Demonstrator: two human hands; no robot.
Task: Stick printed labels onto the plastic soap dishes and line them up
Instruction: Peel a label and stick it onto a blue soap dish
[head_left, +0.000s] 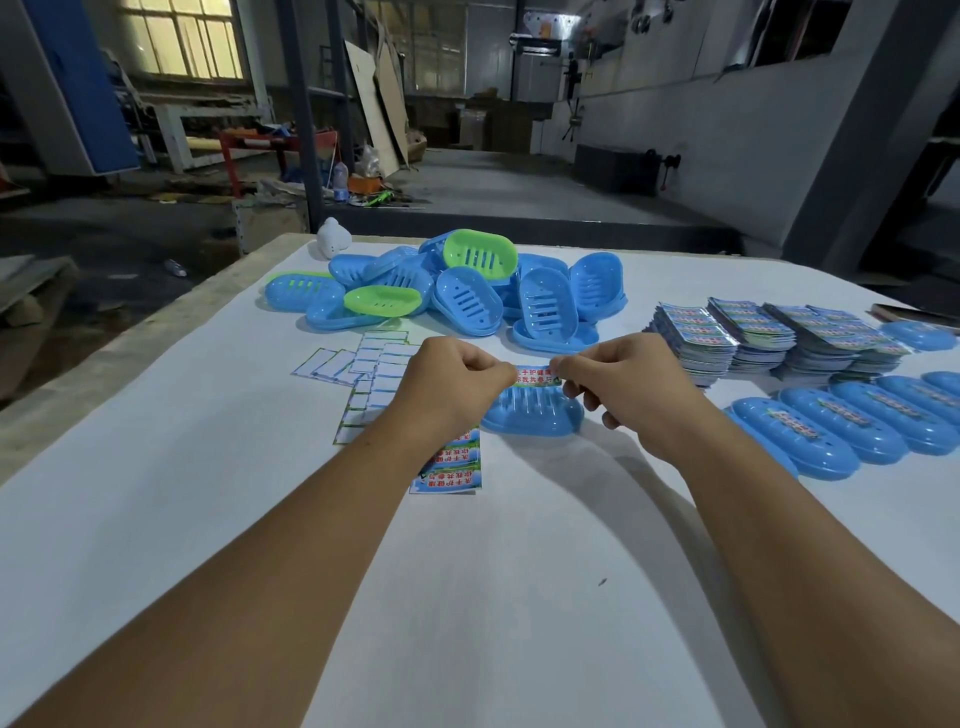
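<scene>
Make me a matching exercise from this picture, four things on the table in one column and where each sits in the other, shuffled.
1. loose pile of blue and green plastic soap dishes
2. row of labelled blue soap dishes
3. stacks of printed label sheets
4. white peeled backing sheets

A. far right, behind the row
B. left of the hands
C. far middle
D. near right

Pairs: 1-C, 2-D, 3-A, 4-B
</scene>
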